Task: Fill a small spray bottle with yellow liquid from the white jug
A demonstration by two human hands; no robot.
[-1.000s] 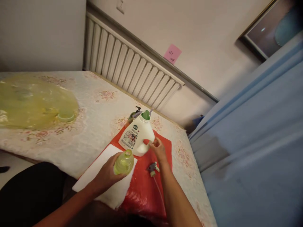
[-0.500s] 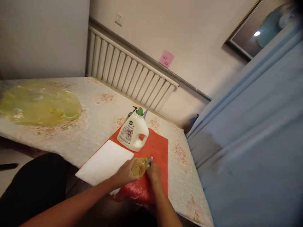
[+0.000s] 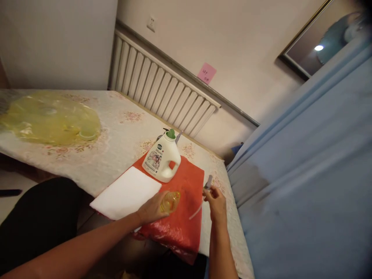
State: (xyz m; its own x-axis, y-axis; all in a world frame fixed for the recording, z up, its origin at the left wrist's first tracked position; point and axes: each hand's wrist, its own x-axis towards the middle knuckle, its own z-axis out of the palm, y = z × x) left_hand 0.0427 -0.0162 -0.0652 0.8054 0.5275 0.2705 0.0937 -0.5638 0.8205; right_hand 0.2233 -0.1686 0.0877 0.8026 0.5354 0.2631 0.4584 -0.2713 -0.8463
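In the head view, the left hand [image 3: 154, 209] has its fingers wrapped round a yellow bottle [image 3: 171, 202] above the red sheet [image 3: 186, 193]. The right hand [image 3: 217, 201] pinches a spray head [image 3: 208, 183] near the sheet's right edge, its tube [image 3: 196, 212] angling inward. Bare red separates bottle and tube. The jug [image 3: 162, 161] stands toward the far edge; the white sheet [image 3: 126, 193] borders the left.
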